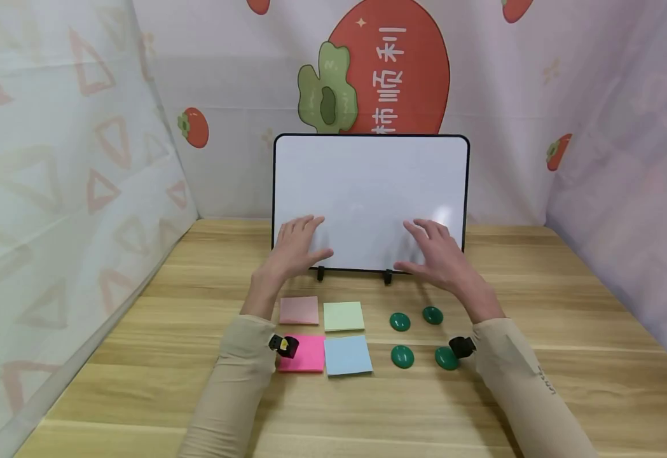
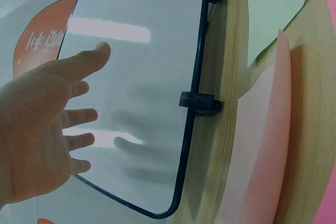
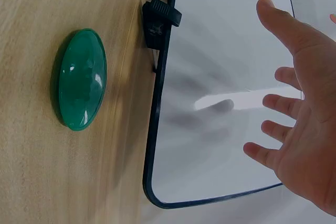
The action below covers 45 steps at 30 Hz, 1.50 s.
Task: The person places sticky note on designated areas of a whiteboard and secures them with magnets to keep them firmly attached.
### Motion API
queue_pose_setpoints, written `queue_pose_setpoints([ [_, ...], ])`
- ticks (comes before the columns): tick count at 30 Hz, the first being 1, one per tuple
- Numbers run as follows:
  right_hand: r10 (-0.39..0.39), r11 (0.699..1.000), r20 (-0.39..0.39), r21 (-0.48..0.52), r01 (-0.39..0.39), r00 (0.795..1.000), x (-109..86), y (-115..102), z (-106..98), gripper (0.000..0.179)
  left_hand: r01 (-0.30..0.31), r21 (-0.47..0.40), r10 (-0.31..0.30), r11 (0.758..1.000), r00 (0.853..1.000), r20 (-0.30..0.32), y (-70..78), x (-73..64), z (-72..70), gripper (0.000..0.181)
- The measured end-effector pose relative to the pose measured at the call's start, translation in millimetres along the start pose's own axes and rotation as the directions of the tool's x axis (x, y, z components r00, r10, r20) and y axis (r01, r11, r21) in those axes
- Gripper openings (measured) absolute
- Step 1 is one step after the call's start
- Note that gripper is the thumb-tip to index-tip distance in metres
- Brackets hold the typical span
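Note:
A white board (image 1: 367,191) with a thin black frame stands upright at the back of the wooden table, held by black clips (image 2: 200,102) at its lower edge. My left hand (image 1: 295,249) hovers before the board's lower left part, fingers spread and holding nothing. On the other side my right hand (image 1: 436,254) hovers before the lower right part, likewise spread and bare. Both wrist views show a gap between fingers and board. Nearest the left arm lie pink, light pink, green and blue sticky note pads (image 1: 348,355). Several green round magnets (image 1: 400,322) lie by the right arm.
The wooden table (image 1: 156,356) runs up to a printed cloth backdrop (image 1: 230,172) behind the board. Cloth walls (image 1: 70,210) close off the left and right sides. Black wrist cameras (image 1: 461,346) sit above the pads and magnets.

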State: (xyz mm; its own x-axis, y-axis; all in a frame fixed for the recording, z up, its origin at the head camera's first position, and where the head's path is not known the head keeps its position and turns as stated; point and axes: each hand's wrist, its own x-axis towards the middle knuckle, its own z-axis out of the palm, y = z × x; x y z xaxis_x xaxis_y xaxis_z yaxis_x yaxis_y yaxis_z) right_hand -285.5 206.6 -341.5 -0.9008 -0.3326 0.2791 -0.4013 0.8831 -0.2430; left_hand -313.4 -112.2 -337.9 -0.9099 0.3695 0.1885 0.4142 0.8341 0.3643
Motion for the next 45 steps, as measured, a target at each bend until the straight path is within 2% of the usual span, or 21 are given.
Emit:
queue_pose_setpoints([
  [12,-0.078,0.997,0.091,0.032,0.075,0.993,-2.7,0.4,0.3,0.074,0.025,-0.045,-0.022,0.999,0.998,0.056,-9.1,-2.3,-5.0,0.070],
  [19,-0.112,0.994,0.100,0.027,0.110,0.989,-4.3,-1.3,-1.4,0.071,0.029,-0.081,-0.023,0.996,0.997,0.072,-10.9,-5.5,-7.9,0.065],
  [25,-0.132,0.991,0.131,0.052,0.126,0.983,-6.5,-2.2,-1.6,0.065,0.030,-0.121,-0.015,0.992,0.993,0.119,-14.8,-8.1,-11.4,0.059],
  [29,-0.149,0.986,0.177,0.097,0.133,0.973,-7.9,-2.3,-1.1,0.057,0.026,-0.143,-0.003,0.989,0.988,0.157,-18.2,-9.9,-14.4,0.052],
  [34,-0.187,0.977,0.216,0.142,0.158,0.958,-8.8,-2.2,-0.7,0.049,0.058,-0.161,-0.021,0.985,0.975,0.223,-20.6,-14.0,-18.4,0.046],
  [45,-0.256,0.953,0.273,0.231,0.195,0.927,-8.4,1.1,1.6,0.046,0.105,-0.140,-0.057,0.985,0.949,0.312,-23.3,-20.9,-21.3,0.037],
])
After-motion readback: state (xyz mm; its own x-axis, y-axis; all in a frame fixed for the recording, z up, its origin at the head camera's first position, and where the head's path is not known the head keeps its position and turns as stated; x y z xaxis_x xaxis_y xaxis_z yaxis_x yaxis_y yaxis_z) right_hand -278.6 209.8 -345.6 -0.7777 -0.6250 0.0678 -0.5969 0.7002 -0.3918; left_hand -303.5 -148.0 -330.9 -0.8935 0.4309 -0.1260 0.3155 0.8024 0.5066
